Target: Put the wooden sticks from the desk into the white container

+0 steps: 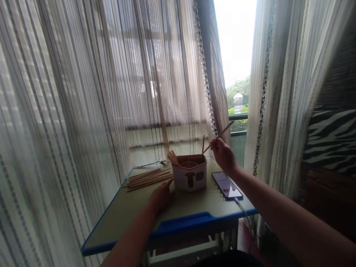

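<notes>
My right hand [224, 154] is raised above the right end of a white holder [182, 181] and pinches a chopstick [226, 129]. That chopstick slants, its lower tip at the holder's right back corner. One more chopstick [203, 144] stands upright in that corner, and a bunch of chopsticks [172, 157] leans in the left compartment. On the tabletop, my left hand [162, 194] rests beside the holder's lower left side, fingers extended and apparently touching it; part of the hand is in shadow. Loose chopsticks [148, 178] lie in a pile left of the holder.
A phone [227, 185] with a cable [244, 211] plugged in lies to the right on the small blue-edged table [111, 222]. At the back edge is a thin pale object [151, 163]. Sheer curtains [83, 92] hang close behind the table.
</notes>
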A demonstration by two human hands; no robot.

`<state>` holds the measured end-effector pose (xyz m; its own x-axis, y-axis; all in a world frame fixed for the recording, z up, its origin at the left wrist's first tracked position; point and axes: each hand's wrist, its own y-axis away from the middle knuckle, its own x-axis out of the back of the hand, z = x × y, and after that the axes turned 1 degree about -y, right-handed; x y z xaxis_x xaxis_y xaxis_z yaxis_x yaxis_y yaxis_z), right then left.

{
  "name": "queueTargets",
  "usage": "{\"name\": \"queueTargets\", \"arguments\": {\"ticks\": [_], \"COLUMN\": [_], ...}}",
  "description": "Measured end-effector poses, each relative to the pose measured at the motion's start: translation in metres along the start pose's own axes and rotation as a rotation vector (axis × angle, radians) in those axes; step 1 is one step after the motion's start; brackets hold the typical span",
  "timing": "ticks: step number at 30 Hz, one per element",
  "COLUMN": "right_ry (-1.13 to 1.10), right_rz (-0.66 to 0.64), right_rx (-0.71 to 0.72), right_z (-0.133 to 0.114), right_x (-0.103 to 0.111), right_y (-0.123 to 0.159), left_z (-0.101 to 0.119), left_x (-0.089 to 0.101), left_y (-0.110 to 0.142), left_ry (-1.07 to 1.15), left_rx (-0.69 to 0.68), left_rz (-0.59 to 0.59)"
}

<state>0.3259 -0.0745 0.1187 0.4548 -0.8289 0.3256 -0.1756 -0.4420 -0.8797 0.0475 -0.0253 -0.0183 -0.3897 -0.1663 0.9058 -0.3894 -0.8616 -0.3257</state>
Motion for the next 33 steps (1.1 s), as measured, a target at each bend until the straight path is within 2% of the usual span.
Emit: {"name": "queueTargets", "arguments": {"ticks": [6,13,18,25,30,33], "right_ry": [0.127,0.247,0.286,0.237,0.225,0.264], "right_rz": [-0.086,-0.06,-0.2,-0.176,-0.212,-0.331], "right_rx": [-0.001,-0.059,-0.147,-0.213,-0.233,-0.235], "right_z": [-0.005,-0.017,-0.009,-0.002,0.005,0.01], "right_x": [-0.018,-0.023,-0.035,-0.04,-0.044,-0.052], "right_y": [-0.011,-0.028,-0.03,-0.026,-0.03,-0.032], "left_z": [0.001,0.002,0.004,-0.003,-0.002,0.0], "left_x": [0.0,0.005,0.008,0.003,0.004,0.005], "left_y": [0.0,0.003,0.006,0.005,0.006,0.006], "left_ry": [-0.001,0.029,0.015,0.0,0.001,0.01], "left_rx": [0.023,-0.003,0.013,-0.012,0.01,0.033], "left_rz": [-0.003,-0.004,-0.023,0.012,0.002,0.0]}}
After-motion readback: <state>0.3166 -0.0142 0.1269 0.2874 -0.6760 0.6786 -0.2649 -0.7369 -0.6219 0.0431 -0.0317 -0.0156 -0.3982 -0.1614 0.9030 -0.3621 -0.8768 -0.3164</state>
